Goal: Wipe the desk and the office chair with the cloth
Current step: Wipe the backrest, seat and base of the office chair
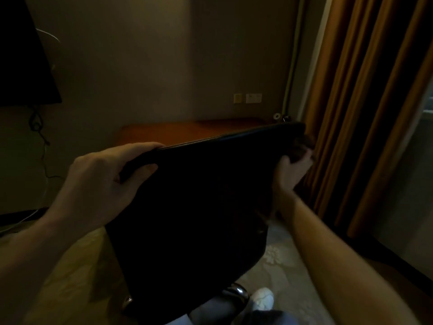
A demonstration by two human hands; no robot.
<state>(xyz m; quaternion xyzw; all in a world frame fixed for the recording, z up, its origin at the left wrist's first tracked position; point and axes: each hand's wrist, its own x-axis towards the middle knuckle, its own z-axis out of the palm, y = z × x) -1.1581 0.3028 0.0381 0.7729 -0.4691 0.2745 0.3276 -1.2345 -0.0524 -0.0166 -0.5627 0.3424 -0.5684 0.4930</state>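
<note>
The black office chair's backrest [194, 207] fills the middle of the dim view, its back toward me. My left hand [103, 179] grips the top left edge of the backrest. At the top right corner my right hand [291, 170] presses a dark cloth [302, 143] against the chair. Only a small bunched part of the cloth shows above the fingers. Behind the chair stands the brown wooden desk [187, 130], against the wall.
Orange-brown curtains [365, 113] hang close on the right. A dark screen [21, 55] with dangling cables is at the upper left. Small objects [281, 117] sit at the desk's far right corner. Patterned carpet [281, 259] and my white shoe [263, 299] show below.
</note>
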